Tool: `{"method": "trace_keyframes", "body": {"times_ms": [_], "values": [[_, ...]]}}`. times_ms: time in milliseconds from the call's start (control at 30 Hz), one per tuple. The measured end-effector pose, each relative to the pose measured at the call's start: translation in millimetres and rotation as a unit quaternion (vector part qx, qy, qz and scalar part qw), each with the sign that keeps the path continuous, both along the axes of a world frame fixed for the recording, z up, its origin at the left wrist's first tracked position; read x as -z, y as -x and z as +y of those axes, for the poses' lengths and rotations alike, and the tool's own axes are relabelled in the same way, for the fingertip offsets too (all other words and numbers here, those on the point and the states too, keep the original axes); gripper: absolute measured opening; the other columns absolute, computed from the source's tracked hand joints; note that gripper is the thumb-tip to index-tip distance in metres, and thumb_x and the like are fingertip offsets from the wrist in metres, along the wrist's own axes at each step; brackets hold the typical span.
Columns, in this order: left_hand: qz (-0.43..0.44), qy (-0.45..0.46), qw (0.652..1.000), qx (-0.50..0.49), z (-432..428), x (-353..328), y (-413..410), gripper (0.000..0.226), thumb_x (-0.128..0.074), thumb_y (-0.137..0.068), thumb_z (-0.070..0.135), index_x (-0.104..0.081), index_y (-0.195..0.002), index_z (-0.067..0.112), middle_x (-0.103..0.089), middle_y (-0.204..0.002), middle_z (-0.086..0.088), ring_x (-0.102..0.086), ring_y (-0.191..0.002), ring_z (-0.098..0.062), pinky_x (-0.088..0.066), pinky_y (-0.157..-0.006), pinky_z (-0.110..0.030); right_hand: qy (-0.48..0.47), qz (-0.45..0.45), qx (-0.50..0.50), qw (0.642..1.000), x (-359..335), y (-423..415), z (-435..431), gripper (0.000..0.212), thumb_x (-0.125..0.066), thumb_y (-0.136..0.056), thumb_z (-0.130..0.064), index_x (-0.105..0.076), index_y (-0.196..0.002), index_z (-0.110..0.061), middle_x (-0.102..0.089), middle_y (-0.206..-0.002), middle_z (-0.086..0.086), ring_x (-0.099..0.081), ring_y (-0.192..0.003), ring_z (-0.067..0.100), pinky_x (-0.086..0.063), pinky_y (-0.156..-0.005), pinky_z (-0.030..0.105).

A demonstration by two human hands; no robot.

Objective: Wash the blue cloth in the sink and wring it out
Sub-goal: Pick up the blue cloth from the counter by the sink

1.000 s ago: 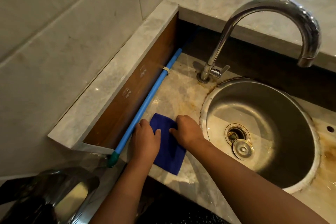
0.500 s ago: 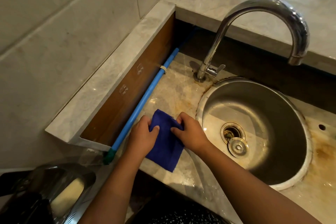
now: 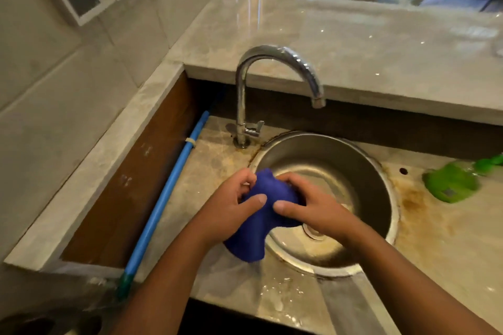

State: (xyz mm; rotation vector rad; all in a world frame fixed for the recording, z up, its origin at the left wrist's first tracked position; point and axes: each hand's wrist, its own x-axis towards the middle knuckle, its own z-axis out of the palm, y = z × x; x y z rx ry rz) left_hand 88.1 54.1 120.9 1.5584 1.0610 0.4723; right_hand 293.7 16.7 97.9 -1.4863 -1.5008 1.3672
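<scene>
Curling round the bunched dark-blue fabric cloth, fingers of left hand and right hand are gripping it over the left rim of the round steel sink. Wringing here is risking water spilling onto the stained marble surface. Nothing is blocking the curved chrome tap behind.

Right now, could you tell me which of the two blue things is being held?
The crumpled dark blue cloth, gripped by the left hand and the right hand; the long light-blue plastic pipe lies untouched.
</scene>
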Motion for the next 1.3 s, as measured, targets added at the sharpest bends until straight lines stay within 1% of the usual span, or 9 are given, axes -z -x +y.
{"method": "trace_keyframes", "body": {"times_ms": [67, 167, 367, 567, 700, 867, 1033, 1167, 1300], "values": [[-0.025, 0.009, 0.999, 0.027, -3.0, -20.7, -19.0, 0.010, -0.062, -0.097, 0.017, -0.054, -0.103, 0.018, -0.069, -0.102, -0.016, -0.067, -0.093, -0.037, -0.056, -0.080, -0.051, -0.045, -0.010, 0.006, 0.999, -17.1, -17.1, -8.4, 0.046, -0.066, -0.078, -0.063, -0.063, -0.115, -0.035, -0.069, -0.104, -0.011, -0.068, -0.093, 0.010, -0.057, -0.076, 0.028], [-0.067, 0.027, 0.996, 0.056, -10.2, -44.4, -47.7, 0.012, -0.059, -0.098, 0.010, -0.055, -0.108, 0.016, -0.072, -0.102, -0.013, -0.071, -0.091, -0.031, -0.058, -0.077, -0.043, -0.111, -0.029, 0.047, 0.992, -37.7, -37.2, -21.5, 0.044, -0.054, -0.084, -0.063, -0.065, -0.102, -0.023, -0.067, -0.093, -0.004, -0.064, -0.083, 0.016, -0.053, -0.073, 0.035], [-0.121, 0.034, 0.990, 0.069, -28.0, -69.1, -89.6, 0.023, -0.055, -0.098, 0.004, -0.059, -0.116, 0.016, -0.076, -0.100, 0.001, -0.074, -0.089, -0.017, -0.058, -0.069, -0.023, -0.209, -0.058, 0.162, 0.962, -58.6, -61.8, -47.4, 0.034, -0.050, -0.090, -0.058, -0.057, -0.080, -0.026, -0.057, -0.072, -0.012, -0.054, -0.065, 0.004, -0.042, -0.060, 0.013], [-0.116, -0.020, 0.992, 0.034, -30.1, -70.9, -99.0, 0.018, -0.061, -0.094, 0.006, -0.065, -0.108, 0.015, -0.076, -0.097, 0.003, -0.074, -0.086, -0.017, -0.058, -0.068, -0.026, -0.217, -0.132, 0.171, 0.952, -79.5, -75.4, -60.7, 0.016, -0.058, -0.098, -0.036, -0.050, -0.084, -0.032, -0.059, -0.073, -0.013, -0.059, -0.067, 0.000, -0.045, -0.057, 0.011], [-0.182, 0.060, 0.981, 0.027, -27.1, -59.0, -101.5, 0.030, -0.074, -0.086, 0.015, -0.066, -0.114, 0.009, -0.076, -0.106, -0.008, -0.072, -0.099, -0.027, -0.061, -0.078, -0.037, -0.247, -0.162, 0.136, 0.946, -104.6, -83.9, -64.9, 0.014, -0.059, -0.097, -0.036, -0.051, -0.088, -0.032, -0.063, -0.076, -0.011, -0.062, -0.070, 0.006, -0.048, -0.057, 0.015], [-0.276, 0.235, 0.914, 0.181, -20.6, -57.3, -113.5, 0.071, -0.087, -0.067, 0.048, -0.066, -0.123, 0.009, -0.069, -0.121, -0.017, -0.066, -0.111, -0.032, -0.057, -0.090, -0.039, -0.246, -0.208, 0.040, 0.946, -154.6, -95.5, -64.6, 0.014, -0.060, -0.096, -0.037, -0.051, -0.086, -0.035, -0.064, -0.076, -0.013, -0.064, -0.070, 0.006, -0.049, -0.058, 0.017], [-0.335, 0.295, 0.849, 0.283, -22.6, -69.3, -140.9, 0.073, -0.089, -0.070, 0.035, -0.057, -0.131, 0.012, -0.065, -0.124, -0.013, -0.064, -0.112, -0.028, -0.057, -0.090, -0.037, -0.252, -0.257, 0.002, 0.933, -187.2, -99.4, -57.0, 0.018, -0.063, -0.095, -0.037, -0.050, -0.082, -0.037, -0.060, -0.077, -0.014, -0.059, -0.069, 0.005, -0.045, -0.059, 0.017], [-0.336, 0.293, 0.860, 0.248, -21.3, -69.8, -155.8, 0.078, -0.089, -0.070, 0.036, -0.050, -0.133, 0.010, -0.067, -0.119, -0.012, -0.067, -0.107, -0.027, -0.057, -0.084, -0.035, -0.230, -0.299, 0.046, 0.925, -189.4, -105.8, -50.5, 0.022, -0.065, -0.094, -0.037, -0.049, -0.079, -0.037, -0.061, -0.075, -0.013, -0.057, -0.067, 0.004, -0.040, -0.061, 0.016], [-0.354, 0.267, 0.874, 0.199, -18.2, -60.6, -166.1, 0.066, -0.090, -0.068, 0.037, -0.063, -0.124, 0.015, -0.070, -0.117, -0.013, -0.067, -0.108, -0.028, -0.057, -0.091, -0.040, -0.195, -0.311, 0.078, 0.927, -179.3, -115.2, -51.6, 0.019, -0.064, -0.095, -0.037, -0.051, -0.081, -0.035, -0.062, -0.076, -0.011, -0.058, -0.066, 0.004, -0.040, -0.060, 0.016]]}}
